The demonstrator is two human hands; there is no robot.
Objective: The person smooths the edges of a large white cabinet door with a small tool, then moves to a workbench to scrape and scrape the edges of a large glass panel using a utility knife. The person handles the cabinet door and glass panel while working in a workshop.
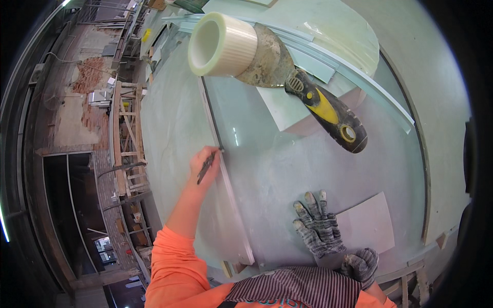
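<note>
My bare left hand (203,167) is closed around a slim dark tool (206,168), whose kind I cannot make out. Its fingertips touch the long narrow strip (228,197) running across the pale board (174,128). Near my body, my right hand (361,266) wears a grey knitted glove and is curled closed; what it holds, if anything, is hidden. An empty-looking grey glove (318,226) lies palm-down just beyond it, partly over a pale rectangular sheet (364,223). Farther off, a putty knife (323,110) with a black and yellow handle has its dirty blade behind a roll of whitish tape (223,45).
Long pale strips (354,72) and a white block (303,110) lie at the far right. A dark-edged panel (426,190) borders the right side. Left of the board stand a wooden frame (128,128) and a worn brick wall (90,97) with a dark doorway (69,205).
</note>
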